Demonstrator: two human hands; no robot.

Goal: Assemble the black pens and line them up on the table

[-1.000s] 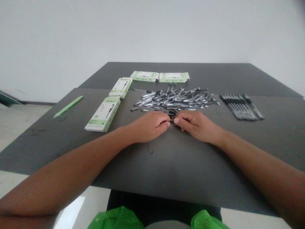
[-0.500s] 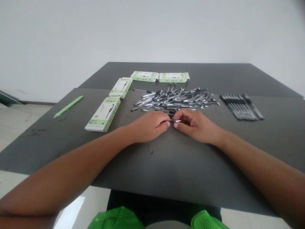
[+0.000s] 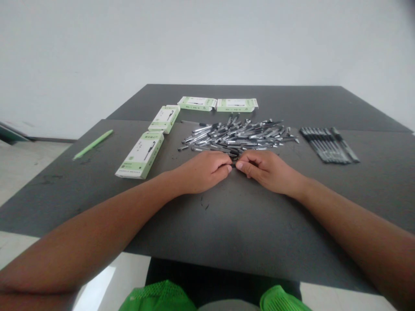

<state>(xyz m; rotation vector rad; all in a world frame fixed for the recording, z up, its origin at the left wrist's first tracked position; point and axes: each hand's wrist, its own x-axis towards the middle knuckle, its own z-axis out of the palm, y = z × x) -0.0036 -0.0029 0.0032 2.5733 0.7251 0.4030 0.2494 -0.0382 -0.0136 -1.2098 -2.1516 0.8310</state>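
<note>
My left hand (image 3: 204, 170) and my right hand (image 3: 264, 169) rest on the dark grey table (image 3: 227, 216), fingertips meeting at the middle. Both are closed in a pinch on one small black pen (image 3: 234, 164), of which only a short dark bit shows between the fingers. Just behind the hands lies a loose pile of black and silver pens (image 3: 238, 134). A neat row of several black pens (image 3: 329, 144) lies to the right of the pile.
Green and white pen boxes lie at the left (image 3: 141, 154), (image 3: 164, 119) and at the back (image 3: 197, 103), (image 3: 237, 104). A light green pen (image 3: 93, 144) lies near the table's left edge. Green shoes (image 3: 279, 300) show below the front edge.
Half a second ago my right hand had drawn slightly away, showing a silver tip between the hands. Now the fingers are pressed together again and the tip is hidden.
</note>
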